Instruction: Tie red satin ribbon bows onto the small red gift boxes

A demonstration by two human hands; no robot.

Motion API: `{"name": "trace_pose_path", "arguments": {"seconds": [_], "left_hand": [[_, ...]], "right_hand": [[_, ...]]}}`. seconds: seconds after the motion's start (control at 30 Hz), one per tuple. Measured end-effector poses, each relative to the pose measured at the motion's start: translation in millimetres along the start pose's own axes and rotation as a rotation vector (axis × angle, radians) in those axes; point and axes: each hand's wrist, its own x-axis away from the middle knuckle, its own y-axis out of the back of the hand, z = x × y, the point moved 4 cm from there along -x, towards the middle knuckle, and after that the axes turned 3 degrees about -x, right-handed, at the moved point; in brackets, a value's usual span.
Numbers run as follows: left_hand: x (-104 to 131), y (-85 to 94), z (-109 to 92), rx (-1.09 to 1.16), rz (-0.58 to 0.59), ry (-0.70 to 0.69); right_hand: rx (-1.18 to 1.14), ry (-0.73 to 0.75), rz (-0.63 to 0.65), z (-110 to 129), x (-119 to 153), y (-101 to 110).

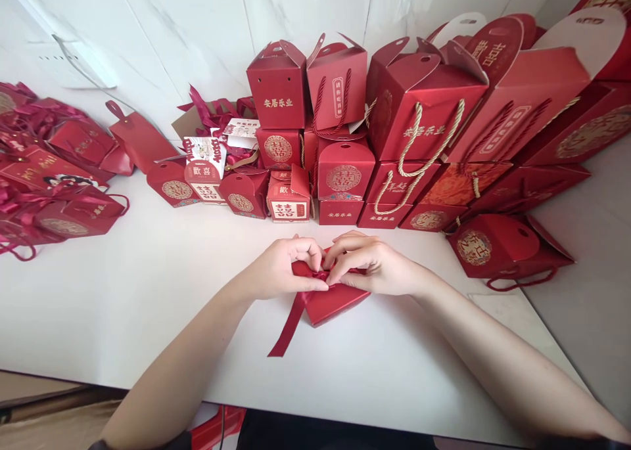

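A small red box lies on the white table in front of me, partly covered by both hands. My left hand is at its left side, thumb and fingers pinched on a dark red ribbon near the box's top. One ribbon end hangs down onto the table at the left. From the right, my right hand pinches the same ribbon, its fingertips close to those of my left hand. The ribbon's middle is mostly hidden by the fingers.
Stacked red gift boxes with rope handles stand along the wall behind. A pile of ribboned boxes lies at the far left. One red box with a handle sits at the right edge of the white table.
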Motion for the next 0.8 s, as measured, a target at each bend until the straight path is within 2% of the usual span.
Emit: {"name": "trace_pose_path", "arguments": {"seconds": [0.13,0.23,0.4,0.6,0.7,0.8], "left_hand": [[4,-2.3,-3,-0.074,-0.033,-0.011],[8,-6.2,-9,-0.236,-0.086,-0.052],[14,-18.1,-18,-0.524,-0.273,-0.153],[22,-33.1,-24,-0.818,-0.503,-0.225],[24,-35.7,-24,-0.86,-0.513,-0.228],[24,-34.6,-21,-0.829,-0.475,-0.204]], "right_hand": [[0.024,-0.051,0.034,4,-1,1],[0.043,-0.112,-0.016,3,-1,0],[0.03,-0.165,-0.088,1,-1,-5],[0.056,-0.179,-0.078,3,0,-5],[0.084,-0.157,-0.059,6,-1,-3],[0.084,-0.125,-0.011,11,-2,-1]]}}
